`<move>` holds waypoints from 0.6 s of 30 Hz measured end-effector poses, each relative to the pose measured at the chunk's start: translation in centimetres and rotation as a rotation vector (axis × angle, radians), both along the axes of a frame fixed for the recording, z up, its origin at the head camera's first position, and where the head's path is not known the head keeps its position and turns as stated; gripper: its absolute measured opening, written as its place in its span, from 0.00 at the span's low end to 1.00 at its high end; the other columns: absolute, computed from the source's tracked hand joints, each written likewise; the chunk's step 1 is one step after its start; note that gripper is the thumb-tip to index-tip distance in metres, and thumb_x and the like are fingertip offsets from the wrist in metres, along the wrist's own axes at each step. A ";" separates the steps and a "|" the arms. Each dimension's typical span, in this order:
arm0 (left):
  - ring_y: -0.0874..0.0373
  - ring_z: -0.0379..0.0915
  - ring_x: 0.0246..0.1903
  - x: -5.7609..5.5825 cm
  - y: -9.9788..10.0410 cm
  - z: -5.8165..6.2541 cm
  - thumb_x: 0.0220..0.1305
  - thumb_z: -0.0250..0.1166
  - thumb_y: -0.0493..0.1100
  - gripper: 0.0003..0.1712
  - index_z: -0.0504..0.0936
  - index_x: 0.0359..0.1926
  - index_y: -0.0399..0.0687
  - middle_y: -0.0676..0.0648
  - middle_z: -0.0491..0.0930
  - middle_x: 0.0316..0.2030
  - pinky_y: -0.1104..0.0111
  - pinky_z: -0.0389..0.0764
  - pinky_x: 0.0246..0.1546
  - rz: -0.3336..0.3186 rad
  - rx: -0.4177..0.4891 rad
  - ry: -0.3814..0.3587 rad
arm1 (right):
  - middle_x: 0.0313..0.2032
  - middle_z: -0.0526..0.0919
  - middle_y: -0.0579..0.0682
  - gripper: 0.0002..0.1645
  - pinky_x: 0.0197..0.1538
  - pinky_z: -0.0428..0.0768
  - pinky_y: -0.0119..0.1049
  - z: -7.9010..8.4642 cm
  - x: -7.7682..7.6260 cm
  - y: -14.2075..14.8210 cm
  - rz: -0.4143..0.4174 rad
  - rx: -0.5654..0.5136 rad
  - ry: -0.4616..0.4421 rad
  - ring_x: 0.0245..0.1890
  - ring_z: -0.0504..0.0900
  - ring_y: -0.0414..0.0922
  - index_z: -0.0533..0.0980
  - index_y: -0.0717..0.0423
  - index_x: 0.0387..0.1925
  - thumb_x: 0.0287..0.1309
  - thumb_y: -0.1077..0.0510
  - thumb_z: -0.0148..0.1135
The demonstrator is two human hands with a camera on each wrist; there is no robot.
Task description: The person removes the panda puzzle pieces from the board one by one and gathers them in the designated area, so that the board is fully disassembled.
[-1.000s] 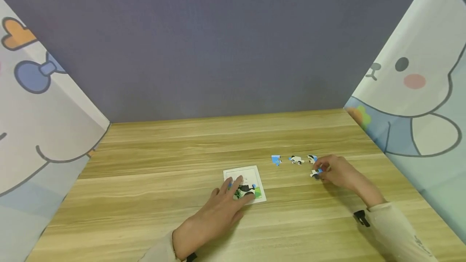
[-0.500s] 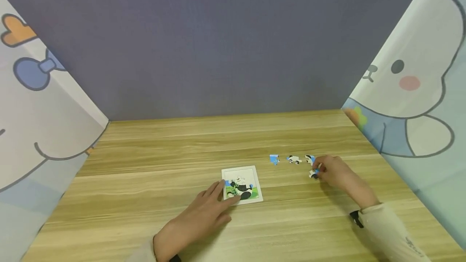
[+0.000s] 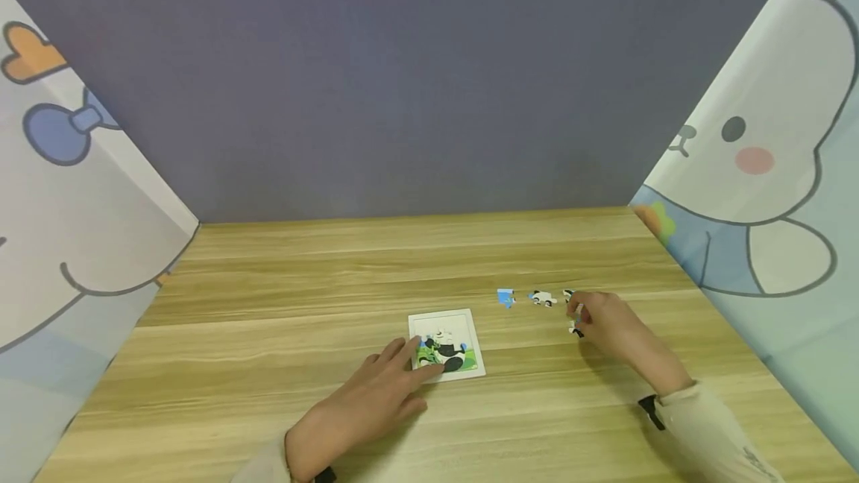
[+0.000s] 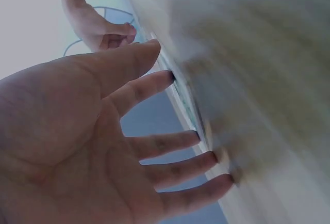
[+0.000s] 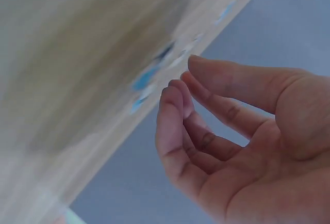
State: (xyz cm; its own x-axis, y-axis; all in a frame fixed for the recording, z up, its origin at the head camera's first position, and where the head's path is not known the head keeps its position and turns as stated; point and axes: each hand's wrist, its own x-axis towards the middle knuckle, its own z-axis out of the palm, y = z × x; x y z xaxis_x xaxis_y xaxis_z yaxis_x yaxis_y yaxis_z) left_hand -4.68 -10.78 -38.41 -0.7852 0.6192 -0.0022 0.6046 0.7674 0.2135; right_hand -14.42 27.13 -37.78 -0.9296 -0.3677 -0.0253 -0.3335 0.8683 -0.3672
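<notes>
My left hand (image 3: 365, 412) has its fingers spread, with fingertips on the left and lower edges of a small white-framed jigsaw puzzle (image 3: 439, 322). Black, white and green panda pieces fill its lower part; the upper part is bare white. In the left wrist view the left fingers (image 4: 170, 144) reach the board's edge. Over to the right, my right hand (image 3: 614, 330) hovers low above a puzzle piece (image 3: 575, 330), partly covering another piece (image 3: 568, 294). In the right wrist view its fingers (image 5: 171, 131) are loosely bent and the thumb stands apart, nothing between them.
A blue puzzle piece (image 3: 505, 297) and a white one with black marks (image 3: 542, 298) lie in a row between the board and my right hand. The wooden table (image 3: 302, 274) meets a grey panel (image 3: 416, 95) behind and cartoon-printed side panels.
My left hand has drawn back leftward off the puzzle's middle to its edge, uncovering the panda picture. My right hand has shifted slightly left over the loose pieces.
</notes>
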 end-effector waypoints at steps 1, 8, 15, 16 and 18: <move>0.38 0.65 0.65 0.0 0.1 0.1 0.69 0.64 0.52 0.25 0.74 0.66 0.64 0.35 0.66 0.68 0.44 0.78 0.49 0.001 0.002 -0.002 | 0.23 0.75 0.45 0.10 0.27 0.70 0.37 0.2 0.0 -0.5 0.012 0.005 0.025 0.23 0.70 0.41 0.80 0.60 0.39 0.54 0.70 0.66; 0.40 0.66 0.64 0.1 0.3 0.3 0.68 0.64 0.55 0.30 0.71 0.70 0.63 0.37 0.65 0.69 0.47 0.79 0.47 0.013 -0.050 0.018 | 0.27 0.79 0.48 0.08 0.30 0.75 0.38 1.3 -0.5 -4.4 0.124 -0.012 0.133 0.27 0.76 0.43 0.81 0.61 0.38 0.54 0.70 0.67; 0.38 0.65 0.65 0.1 0.5 0.3 0.68 0.64 0.56 0.31 0.71 0.70 0.63 0.35 0.65 0.69 0.45 0.78 0.49 0.014 -0.061 -0.013 | 0.33 0.83 0.53 0.09 0.33 0.79 0.37 1.1 -1.0 -6.8 0.179 -0.018 0.132 0.32 0.80 0.46 0.83 0.60 0.39 0.55 0.70 0.69; 0.37 0.65 0.66 0.0 0.6 0.4 0.68 0.64 0.56 0.31 0.71 0.71 0.63 0.35 0.65 0.70 0.44 0.77 0.50 0.015 -0.063 -0.020 | 0.34 0.83 0.52 0.08 0.33 0.79 0.37 1.0 -1.0 -7.2 0.185 -0.021 0.131 0.33 0.80 0.46 0.83 0.60 0.39 0.56 0.69 0.69; 0.36 0.64 0.66 -0.1 0.6 0.4 0.68 0.64 0.56 0.31 0.71 0.71 0.63 0.35 0.64 0.70 0.44 0.77 0.50 0.017 -0.067 -0.026 | 0.35 0.84 0.52 0.08 0.34 0.79 0.37 1.0 -1.1 -8.0 0.206 -0.032 0.124 0.34 0.81 0.46 0.83 0.60 0.39 0.57 0.68 0.68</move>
